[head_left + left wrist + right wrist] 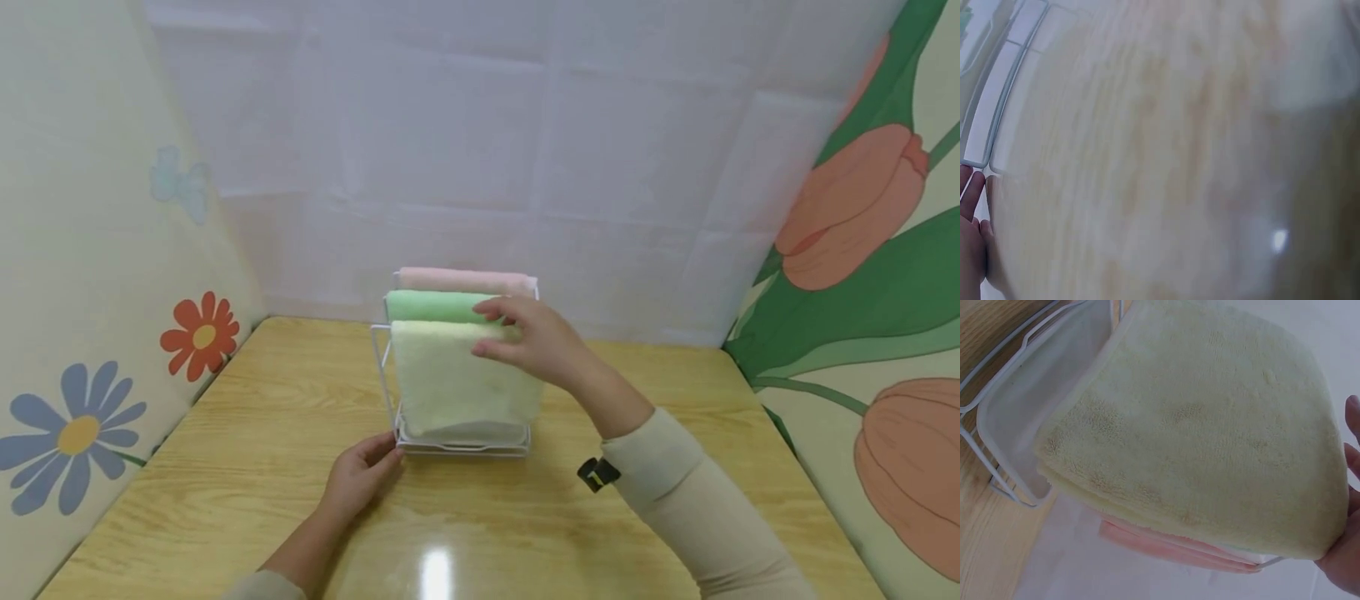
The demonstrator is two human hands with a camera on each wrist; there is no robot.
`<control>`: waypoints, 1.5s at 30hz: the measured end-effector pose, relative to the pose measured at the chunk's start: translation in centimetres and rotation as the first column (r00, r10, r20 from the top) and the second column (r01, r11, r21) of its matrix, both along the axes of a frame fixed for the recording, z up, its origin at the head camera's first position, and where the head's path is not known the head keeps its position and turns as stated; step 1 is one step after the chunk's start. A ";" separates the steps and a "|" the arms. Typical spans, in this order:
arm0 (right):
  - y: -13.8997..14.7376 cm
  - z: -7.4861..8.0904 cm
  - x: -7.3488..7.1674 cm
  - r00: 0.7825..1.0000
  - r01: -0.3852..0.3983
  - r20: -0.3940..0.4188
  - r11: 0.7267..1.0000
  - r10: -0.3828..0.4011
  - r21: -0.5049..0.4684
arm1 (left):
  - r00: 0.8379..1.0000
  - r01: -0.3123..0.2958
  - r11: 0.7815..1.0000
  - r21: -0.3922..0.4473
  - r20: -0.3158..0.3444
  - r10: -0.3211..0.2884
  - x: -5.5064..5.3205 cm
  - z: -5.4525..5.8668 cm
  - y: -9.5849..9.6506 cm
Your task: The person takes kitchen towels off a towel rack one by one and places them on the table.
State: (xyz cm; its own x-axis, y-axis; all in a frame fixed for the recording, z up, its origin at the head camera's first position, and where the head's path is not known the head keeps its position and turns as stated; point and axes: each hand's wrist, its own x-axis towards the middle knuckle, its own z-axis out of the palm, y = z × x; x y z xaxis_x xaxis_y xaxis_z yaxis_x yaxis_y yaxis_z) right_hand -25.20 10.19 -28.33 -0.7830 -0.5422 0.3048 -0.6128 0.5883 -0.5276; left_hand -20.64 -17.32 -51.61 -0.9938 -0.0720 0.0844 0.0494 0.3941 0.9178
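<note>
A white wire rack (pixel 384 375) stands on the table with folded towels draped over its bars. In front hangs a yellow towel (pixel 457 383), behind it a green towel (pixel 431 306), and farthest back a pink towel (pixel 461 280). My left hand (pixel 360 475) holds the rack's lower front left corner between thumb and fingers. My right hand (pixel 543 342) is at the top right of the yellow towel, thumb before it and fingers over the top edge, spread apart. In the right wrist view the yellow towel (pixel 1210 431) covers much of the rack.
A white tray (pixel 1054 387) sits in the rack's base. Under everything is a wood-grain table (pixel 285 400). A white sheet (pixel 450 150) closes off the back, and flower-printed panels (pixel 82 275) stand at both sides.
</note>
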 end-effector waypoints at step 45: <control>-1.3 0.8 -1.3 0.971 0.178 0.196 0.964 -0.139 -0.198 | 1.000 0.016 1.000 0.012 0.019 -0.017 0.2 0.0 -0.1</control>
State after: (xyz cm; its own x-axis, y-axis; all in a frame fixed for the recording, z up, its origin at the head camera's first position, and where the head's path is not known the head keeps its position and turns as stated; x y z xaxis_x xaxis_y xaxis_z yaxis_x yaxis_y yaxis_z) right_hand -26.50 8.91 -27.56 -0.9058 -0.3445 0.2465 -0.4048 0.5323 -0.7435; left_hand -20.43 -17.45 -51.62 -0.9963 -0.0565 0.0651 0.0386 0.3825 0.9231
